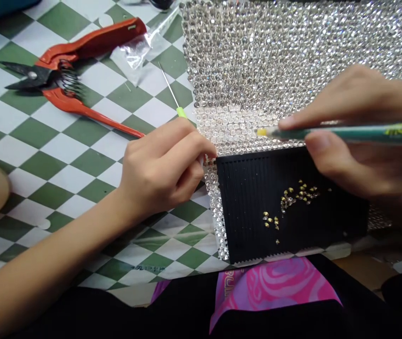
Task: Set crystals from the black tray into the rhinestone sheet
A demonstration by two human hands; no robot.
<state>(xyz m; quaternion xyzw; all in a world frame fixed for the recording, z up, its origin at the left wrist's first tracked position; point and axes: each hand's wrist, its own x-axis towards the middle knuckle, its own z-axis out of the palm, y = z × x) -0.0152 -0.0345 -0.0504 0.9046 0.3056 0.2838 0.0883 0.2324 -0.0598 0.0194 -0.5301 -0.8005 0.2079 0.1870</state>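
My right hand (349,122) holds a green pencil-like stick (349,133) with a pale yellow tip. The tip is over a pale band of a mesh sheet (257,56) covered in silvery rhinestones. Curled fingers of my left hand (167,165) pinch at the sheet's left edge, beside the corner of a black ridged tray (246,202). Loose gold-backed rhinestones (301,192) lie scattered on the tray, which rests over the sheet's near part. A needle tool (169,87) with a lime green handle sticks out from behind my left hand, its handle partly hidden.
Red-handled cutters (62,77) lie with blades apart at the upper left. A clear plastic bag (133,54) is beside them. Everything rests on a green and white checked tablecloth (66,165). Pink and purple printed fabric (278,287) shows below the near edge.
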